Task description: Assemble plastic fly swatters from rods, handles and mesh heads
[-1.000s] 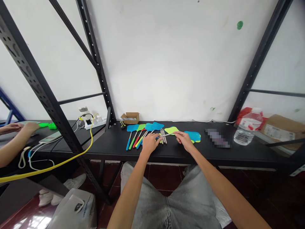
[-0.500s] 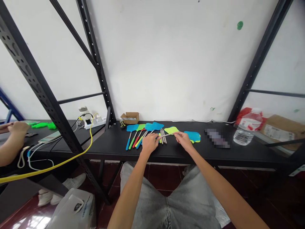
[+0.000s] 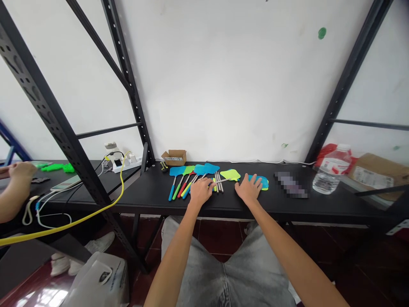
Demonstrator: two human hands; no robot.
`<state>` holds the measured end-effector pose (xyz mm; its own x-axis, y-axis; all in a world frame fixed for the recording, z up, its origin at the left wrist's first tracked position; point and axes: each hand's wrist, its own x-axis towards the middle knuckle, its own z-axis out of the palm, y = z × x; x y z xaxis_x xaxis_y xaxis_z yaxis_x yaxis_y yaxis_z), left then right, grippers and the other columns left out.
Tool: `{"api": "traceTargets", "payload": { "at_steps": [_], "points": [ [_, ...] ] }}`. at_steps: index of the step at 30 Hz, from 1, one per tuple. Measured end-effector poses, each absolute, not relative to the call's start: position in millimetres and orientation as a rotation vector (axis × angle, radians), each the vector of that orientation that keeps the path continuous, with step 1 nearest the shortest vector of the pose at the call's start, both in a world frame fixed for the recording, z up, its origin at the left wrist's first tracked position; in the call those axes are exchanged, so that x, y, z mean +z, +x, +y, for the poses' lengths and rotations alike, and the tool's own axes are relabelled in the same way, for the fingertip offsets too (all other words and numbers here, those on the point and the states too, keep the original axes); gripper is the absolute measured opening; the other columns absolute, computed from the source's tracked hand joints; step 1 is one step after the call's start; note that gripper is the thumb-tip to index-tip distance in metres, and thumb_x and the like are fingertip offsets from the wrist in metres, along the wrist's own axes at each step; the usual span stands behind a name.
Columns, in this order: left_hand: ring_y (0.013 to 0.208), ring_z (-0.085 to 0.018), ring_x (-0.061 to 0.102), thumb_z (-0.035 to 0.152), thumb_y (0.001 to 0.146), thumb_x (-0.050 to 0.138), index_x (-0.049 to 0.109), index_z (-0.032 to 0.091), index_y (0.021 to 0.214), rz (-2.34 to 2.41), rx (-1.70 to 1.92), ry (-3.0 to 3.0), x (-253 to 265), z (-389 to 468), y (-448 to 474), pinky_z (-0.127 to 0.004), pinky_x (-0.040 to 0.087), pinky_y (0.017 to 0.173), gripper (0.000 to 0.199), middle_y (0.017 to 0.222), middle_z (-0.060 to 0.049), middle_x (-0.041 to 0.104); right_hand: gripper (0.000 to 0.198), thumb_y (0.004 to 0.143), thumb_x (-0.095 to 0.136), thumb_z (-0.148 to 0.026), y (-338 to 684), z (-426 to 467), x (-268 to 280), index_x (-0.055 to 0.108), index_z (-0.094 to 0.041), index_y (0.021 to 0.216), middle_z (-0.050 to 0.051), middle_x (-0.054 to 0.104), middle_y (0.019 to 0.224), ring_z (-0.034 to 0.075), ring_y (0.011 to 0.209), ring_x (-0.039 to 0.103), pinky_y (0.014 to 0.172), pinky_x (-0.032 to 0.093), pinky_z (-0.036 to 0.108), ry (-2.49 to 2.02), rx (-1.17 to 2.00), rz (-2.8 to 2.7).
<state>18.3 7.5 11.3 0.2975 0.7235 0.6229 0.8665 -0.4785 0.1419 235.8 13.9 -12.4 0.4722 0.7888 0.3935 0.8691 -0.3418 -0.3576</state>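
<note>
My left hand (image 3: 201,191) is closed around a fly swatter handle, whose thin metal rod (image 3: 221,181) points right. The rod's tip reaches the lower edge of a yellow-green swatter head (image 3: 230,174); whether they are joined I cannot tell. With fingers spread, my right hand (image 3: 248,189) rests over a pile of blue and yellow-green swatter heads (image 3: 264,182) and partly hides it. Left of my left hand, several whole fly swatters (image 3: 177,171) with blue, green and red heads lie fanned out. Several loose metal rods (image 3: 219,177) lie side by side between my hands.
At the back left of the black table (image 3: 140,194) sit a small open cardboard box (image 3: 175,158) and a black-and-yellow item (image 3: 164,166). To the right are a blurred-out flat item (image 3: 290,185), a water bottle (image 3: 330,170) and a carton (image 3: 373,175). Another person's hand (image 3: 22,172) shows far left.
My right hand has let go of the rod's end, moved slightly right and spread its fingers over the pile of heads. My left hand stays in place on the handle.
</note>
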Motion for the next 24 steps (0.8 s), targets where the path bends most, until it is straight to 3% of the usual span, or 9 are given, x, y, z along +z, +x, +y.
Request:
{"api": "traceTargets", "payload": {
  "at_steps": [3,7,13,19,24],
  "points": [
    [0.090,-0.021,0.062,0.051,0.099,0.040,0.070,0.026,0.099,-1.465,-0.951,-2.341,11,7,18,-0.027,0.034,0.061,0.039,0.097,-0.005,0.071,0.071,0.087,0.050,-0.046,235,17,-9,0.039,-0.010,0.147,0.026,0.025,0.155,0.047,0.140,0.023,0.107,0.021,0.056,-2.262,-0.185,-1.347],
    [0.089,-0.020,0.062,0.051,0.099,0.039,0.070,0.026,0.099,-1.447,-0.956,-2.343,11,8,17,-0.027,0.035,0.062,0.040,0.096,-0.004,0.072,0.064,0.088,0.049,-0.041,245,19,-5,0.043,-0.009,0.143,0.025,0.036,0.150,0.042,0.134,0.036,0.103,0.028,0.052,-2.257,-0.217,-1.361],
    [0.089,-0.020,0.063,0.051,0.099,0.039,0.070,0.025,0.101,-1.453,-0.959,-2.335,11,9,17,-0.027,0.037,0.063,0.040,0.096,-0.005,0.071,0.064,0.087,0.050,-0.048,276,20,-8,0.049,-0.011,0.139,0.025,0.037,0.149,0.047,0.137,0.029,0.105,0.022,0.058,-2.304,-0.362,-1.365],
    [0.088,-0.020,0.064,0.052,0.099,0.039,0.071,0.025,0.100,-1.455,-0.969,-2.337,12,9,17,-0.028,0.037,0.063,0.041,0.096,-0.005,0.072,0.048,0.093,0.046,-0.042,274,13,-2,0.061,-0.007,0.121,0.028,0.055,0.126,0.040,0.121,0.050,0.097,0.036,0.050,-2.256,-0.269,-1.439],
    [0.088,-0.020,0.064,0.051,0.099,0.040,0.071,0.025,0.099,-1.455,-0.952,-2.350,14,8,18,-0.027,0.037,0.062,0.040,0.095,-0.005,0.072,0.044,0.096,0.046,-0.039,272,14,7,0.063,-0.006,0.118,0.027,0.064,0.108,0.036,0.106,0.062,0.087,0.043,0.044,-2.265,-0.280,-1.578]
  ]
}}
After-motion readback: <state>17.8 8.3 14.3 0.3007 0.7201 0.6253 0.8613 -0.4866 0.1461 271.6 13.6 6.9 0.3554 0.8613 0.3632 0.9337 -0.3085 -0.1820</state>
